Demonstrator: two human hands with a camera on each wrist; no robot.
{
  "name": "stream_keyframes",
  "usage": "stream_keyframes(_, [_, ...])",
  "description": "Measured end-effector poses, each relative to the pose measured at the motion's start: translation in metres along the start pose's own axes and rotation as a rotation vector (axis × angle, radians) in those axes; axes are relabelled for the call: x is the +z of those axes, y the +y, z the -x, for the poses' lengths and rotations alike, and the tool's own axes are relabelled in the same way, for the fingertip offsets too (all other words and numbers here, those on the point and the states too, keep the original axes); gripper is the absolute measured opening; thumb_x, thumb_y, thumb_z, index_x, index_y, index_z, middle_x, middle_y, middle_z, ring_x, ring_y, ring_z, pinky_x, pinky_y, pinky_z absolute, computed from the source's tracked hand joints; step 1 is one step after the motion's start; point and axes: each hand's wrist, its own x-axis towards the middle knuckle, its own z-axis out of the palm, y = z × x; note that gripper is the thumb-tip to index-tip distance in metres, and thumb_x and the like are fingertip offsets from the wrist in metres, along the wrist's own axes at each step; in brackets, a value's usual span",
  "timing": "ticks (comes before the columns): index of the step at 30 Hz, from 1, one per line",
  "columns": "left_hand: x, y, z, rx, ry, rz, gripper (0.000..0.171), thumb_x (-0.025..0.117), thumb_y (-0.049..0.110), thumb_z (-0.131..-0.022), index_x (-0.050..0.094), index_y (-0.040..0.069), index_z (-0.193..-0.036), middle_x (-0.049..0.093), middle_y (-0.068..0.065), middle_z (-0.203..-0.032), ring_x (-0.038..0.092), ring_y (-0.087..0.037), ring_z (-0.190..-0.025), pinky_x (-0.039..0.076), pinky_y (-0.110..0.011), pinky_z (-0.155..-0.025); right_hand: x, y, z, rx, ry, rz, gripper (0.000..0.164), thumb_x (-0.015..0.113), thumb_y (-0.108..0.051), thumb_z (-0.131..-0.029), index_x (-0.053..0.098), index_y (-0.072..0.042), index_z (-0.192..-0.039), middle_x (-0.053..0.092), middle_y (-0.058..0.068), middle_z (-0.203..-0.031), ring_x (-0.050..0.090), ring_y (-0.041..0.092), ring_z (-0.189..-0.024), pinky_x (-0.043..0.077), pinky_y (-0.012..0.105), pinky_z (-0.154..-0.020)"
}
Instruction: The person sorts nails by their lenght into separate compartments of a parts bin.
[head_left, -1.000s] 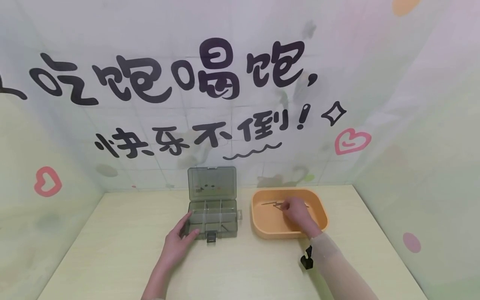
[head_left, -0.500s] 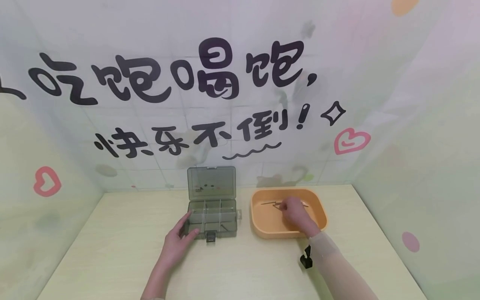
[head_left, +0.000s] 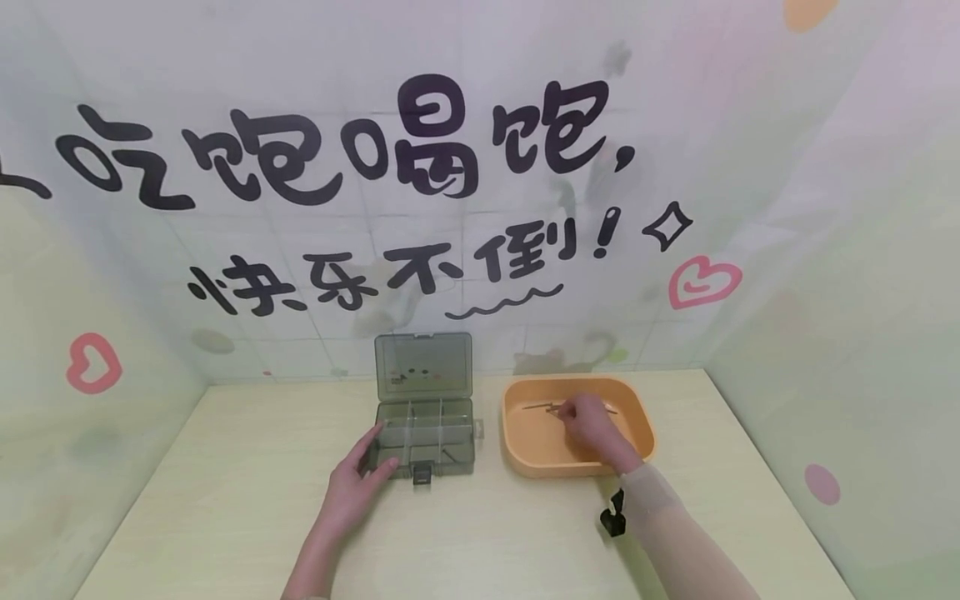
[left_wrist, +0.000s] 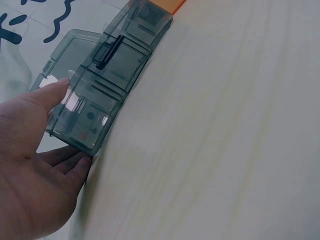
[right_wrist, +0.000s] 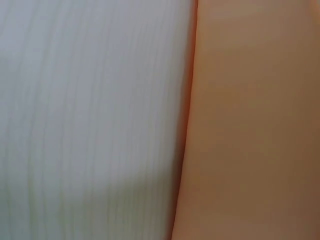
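Note:
A grey see-through compartment box (head_left: pixel 423 450) stands on the table with its lid (head_left: pixel 423 367) raised. My left hand (head_left: pixel 356 487) holds the box's left end, thumb at the front corner and fingers at the side; the left wrist view shows this hand (left_wrist: pixel 35 165) close up. A few thin dark pieces lie in the box's compartments. To the right is an orange tray (head_left: pixel 540 468) with several thin nail-like pieces (head_left: pixel 536 407) in it. Inside the tray, my right hand (head_left: pixel 596 425) has its fingertips together at one thin nail. The fingertips are partly hidden by the hand.
The tray's side (right_wrist: pixel 250 125) fills the right of the right wrist view, where no hand shows. A black clip-like mount (head_left: pixel 613 521) hangs by the right sleeve. A printed wall (head_left: pixel 420 250) rises behind the table (head_left: pixel 480 542).
Both hands stay almost where they were. The right fingertips shift only slightly at the nail pieces; the box and tray keep their places.

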Motion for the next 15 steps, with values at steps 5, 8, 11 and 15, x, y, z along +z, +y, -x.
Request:
stream_keyframes(5, [0.0003, -0.0002, 0.0001, 0.004, -0.003, 0.009, 0.072, 0.069, 0.028, -0.101, 0.033, 0.013, -0.161, 0.025, -0.024, -0.165, 0.028, -0.046, -0.148, 0.031, -0.048, -0.121, -0.0028, -0.0039, 0.0018, -0.013, 0.018, -0.002, 0.011, 0.067, 0.007, -0.091, 0.077, 0.004, -0.093, 0.074, 0.014, -0.093, 0.066, 0.027, -0.087, 0.061, 0.045, -0.083])
stream_keyframes(8, [0.0006, 0.0001, 0.0003, 0.005, -0.005, 0.015, 0.071, 0.069, 0.027, -0.101, 0.033, 0.013, -0.161, 0.026, -0.024, -0.165, 0.028, -0.046, -0.148, 0.031, -0.048, -0.121, -0.0040, -0.0044, 0.0025, -0.038, 0.033, 0.000, 0.010, 0.068, 0.007, -0.091, 0.077, 0.005, -0.092, 0.074, 0.014, -0.092, 0.065, 0.025, -0.084, 0.061, 0.043, -0.079])
stream_keyframes(11, [0.0007, 0.0004, 0.0007, 0.006, -0.003, 0.016, 0.071, 0.069, 0.026, -0.101, 0.034, 0.014, -0.161, 0.026, -0.024, -0.164, 0.029, -0.045, -0.148, 0.032, -0.048, -0.120, -0.0044, -0.0041, 0.0030, -0.060, 0.044, -0.006, 0.011, 0.068, 0.009, -0.090, 0.077, 0.004, -0.092, 0.074, 0.013, -0.090, 0.064, 0.023, -0.081, 0.060, 0.041, -0.075])
stream_keyframes(15, [0.0002, 0.0008, 0.0014, 0.014, -0.003, 0.016, 0.071, 0.069, 0.027, -0.101, 0.034, 0.013, -0.160, 0.027, -0.024, -0.164, 0.029, -0.046, -0.148, 0.032, -0.048, -0.121, -0.0045, -0.0039, 0.0037, -0.086, 0.055, -0.022, 0.011, 0.067, 0.009, -0.089, 0.077, 0.004, -0.091, 0.074, 0.012, -0.089, 0.064, 0.023, -0.080, 0.060, 0.040, -0.074])
